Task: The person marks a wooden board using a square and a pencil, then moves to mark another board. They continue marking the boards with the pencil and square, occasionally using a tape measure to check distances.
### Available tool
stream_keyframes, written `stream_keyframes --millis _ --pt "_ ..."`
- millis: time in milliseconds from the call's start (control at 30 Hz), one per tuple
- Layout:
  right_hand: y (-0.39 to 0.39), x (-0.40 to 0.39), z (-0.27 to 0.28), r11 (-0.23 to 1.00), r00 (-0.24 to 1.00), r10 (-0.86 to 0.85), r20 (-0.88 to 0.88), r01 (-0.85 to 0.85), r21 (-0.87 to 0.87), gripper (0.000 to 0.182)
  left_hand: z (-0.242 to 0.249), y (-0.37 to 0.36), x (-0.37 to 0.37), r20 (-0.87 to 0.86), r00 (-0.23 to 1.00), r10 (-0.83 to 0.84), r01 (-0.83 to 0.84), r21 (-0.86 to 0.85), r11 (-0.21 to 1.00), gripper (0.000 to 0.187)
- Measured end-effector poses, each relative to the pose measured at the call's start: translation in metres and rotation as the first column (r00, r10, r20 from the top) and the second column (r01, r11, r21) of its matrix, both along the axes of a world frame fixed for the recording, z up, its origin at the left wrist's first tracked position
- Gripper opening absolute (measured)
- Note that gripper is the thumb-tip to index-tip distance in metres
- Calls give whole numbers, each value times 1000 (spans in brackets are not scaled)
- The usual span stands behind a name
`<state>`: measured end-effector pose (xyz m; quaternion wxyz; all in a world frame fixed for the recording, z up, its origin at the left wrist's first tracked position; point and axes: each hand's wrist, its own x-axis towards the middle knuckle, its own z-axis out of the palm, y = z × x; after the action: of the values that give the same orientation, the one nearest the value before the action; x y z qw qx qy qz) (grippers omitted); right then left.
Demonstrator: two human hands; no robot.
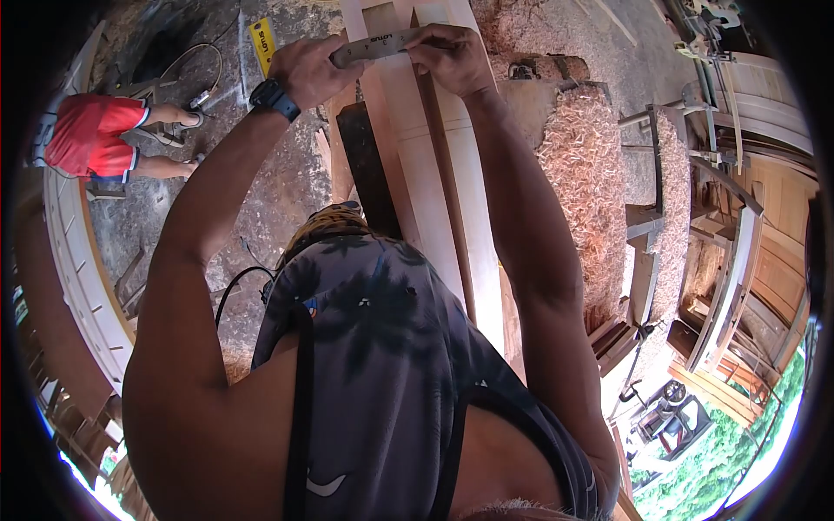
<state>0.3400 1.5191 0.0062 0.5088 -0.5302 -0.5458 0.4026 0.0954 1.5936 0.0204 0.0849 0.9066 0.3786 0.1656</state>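
Note:
A short grey metal ruler [373, 47] marked LOTUS, with numerals along it, is held crosswise above long pale wooden beams [417, 148]. My left hand [306, 74], with a dark watch on the wrist, is closed at the ruler's left end. At the other end, the fingers of my right hand [452, 59] are pinched on the ruler. The beams run lengthwise from beneath both hands toward my body, with a dark gap between them. Faint lines cross the beam's upper face.
On the floor at left lies a yellow LOTUS-marked item [261, 45]. A person in red shorts [97, 137] is at far left. Wood shavings [584, 182] are heaped to the right. Wooden panels [777, 234] and a clamp [632, 391] stand farther right.

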Motion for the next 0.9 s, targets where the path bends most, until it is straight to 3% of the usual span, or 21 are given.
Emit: stream_keyframes --millis 433,667,767,833,900 --pt "3 2 -3 1000 994 20 110 -20 -1 12 -6 4 -1 -19 1000 17 -17 -6 1000 48" --pt "2 1 -2 999 998 48 44 -47 -11 12 -7 3 -1 -16 999 40 -40 -37 998 48" --pt "5 4 -8 998 995 67 73 -67 2 11 -9 4 -1 7 1000 28 -28 52 998 48" --pt "8 4 -10 985 971 79 226 -111 130 11 -7 3 -1 -3 999 35 -35 26 999 47" --pt "6 3 -9 993 985 79 153 -92 79 11 -8 4 -1 -14 999 41 -41 1 999 47"
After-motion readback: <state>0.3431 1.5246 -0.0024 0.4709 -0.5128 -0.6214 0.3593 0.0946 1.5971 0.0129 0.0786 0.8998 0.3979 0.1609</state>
